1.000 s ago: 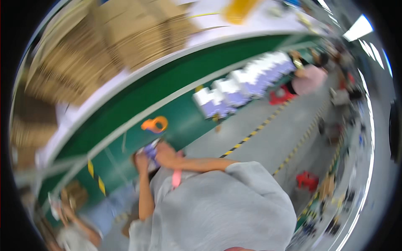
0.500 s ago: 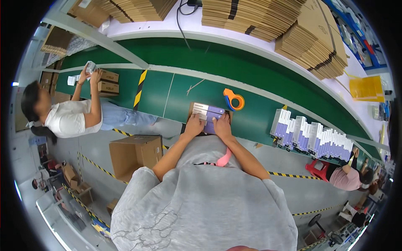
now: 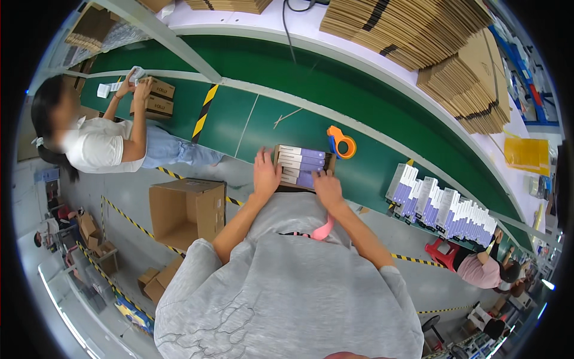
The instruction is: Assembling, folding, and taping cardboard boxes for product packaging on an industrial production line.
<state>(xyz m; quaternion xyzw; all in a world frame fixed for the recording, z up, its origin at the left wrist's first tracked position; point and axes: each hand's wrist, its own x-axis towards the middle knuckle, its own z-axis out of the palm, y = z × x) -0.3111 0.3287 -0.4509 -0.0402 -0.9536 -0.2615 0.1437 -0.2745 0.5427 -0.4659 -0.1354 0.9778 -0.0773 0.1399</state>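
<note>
In front of me at the bench edge, a small open cardboard carton (image 3: 331, 161) holds several slim white-and-purple boxes (image 3: 302, 160) lying in a row. My left hand (image 3: 266, 175) is at the carton's left side, its fingers stretched out and holding nothing. My right hand (image 3: 327, 188) reaches over the carton's near right corner, fingers apart and slightly bent, the tips on or just above the nearest boxes. Right beside the carton's far right corner lies an orange-and-blue tape dispenser (image 3: 342, 144).
Rows of white-and-purple boxes (image 3: 439, 203) stand on the green bench (image 3: 365, 173) to the right. Flattened cartons (image 3: 412, 30) fill the shelf above. At left, a co-worker (image 3: 98, 143) handles a small item by two brown cartons (image 3: 158, 99). A large open carton (image 3: 188, 209) sits on the floor.
My left hand has come off the boxes to the carton's left side, uncovering the row. My right hand has drawn slightly nearer to me. The view has shifted a little.
</note>
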